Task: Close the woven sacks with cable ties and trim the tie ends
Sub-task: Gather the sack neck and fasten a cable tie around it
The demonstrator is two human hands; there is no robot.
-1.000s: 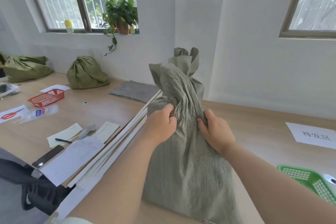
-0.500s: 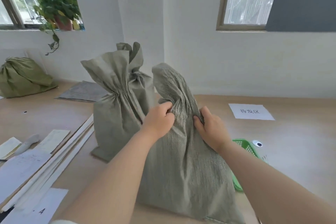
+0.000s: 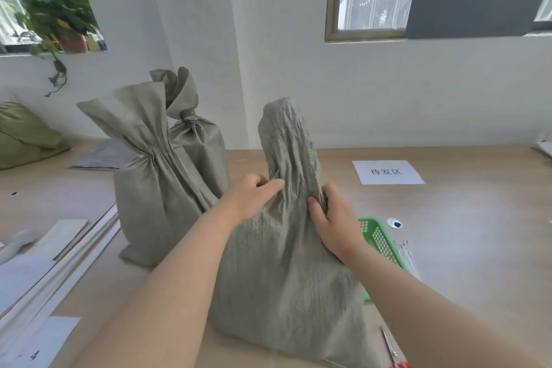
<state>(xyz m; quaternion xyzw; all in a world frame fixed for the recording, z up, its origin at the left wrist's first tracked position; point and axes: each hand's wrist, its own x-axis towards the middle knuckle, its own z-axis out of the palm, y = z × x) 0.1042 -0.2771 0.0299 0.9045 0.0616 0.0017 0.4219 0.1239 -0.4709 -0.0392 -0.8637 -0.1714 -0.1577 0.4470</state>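
Observation:
A grey-green woven sack (image 3: 286, 287) stands on the table right in front of me, its top gathered into an upright neck. My left hand (image 3: 251, 197) grips the neck's left side and my right hand (image 3: 334, 221) grips its right side. Two more sacks stand behind on the left, one with a bunched neck (image 3: 149, 176) and one tied at the neck (image 3: 197, 140). Clear cable ties (image 3: 407, 257) lie by a green basket (image 3: 378, 239) to the right. Scissors (image 3: 391, 349) with red handles lie at the bottom right.
A white paper label (image 3: 388, 172) lies on the table at the right. Flat white boards and papers (image 3: 56, 266) lie at the left. Another green sack (image 3: 24, 137) sits far left under a window with a potted plant (image 3: 56, 15). A wall closes the table's back.
My view has swung to the right, bringing the two other sacks, the paper label and the scissors into sight. Both hands keep their grip on the front sack's neck.

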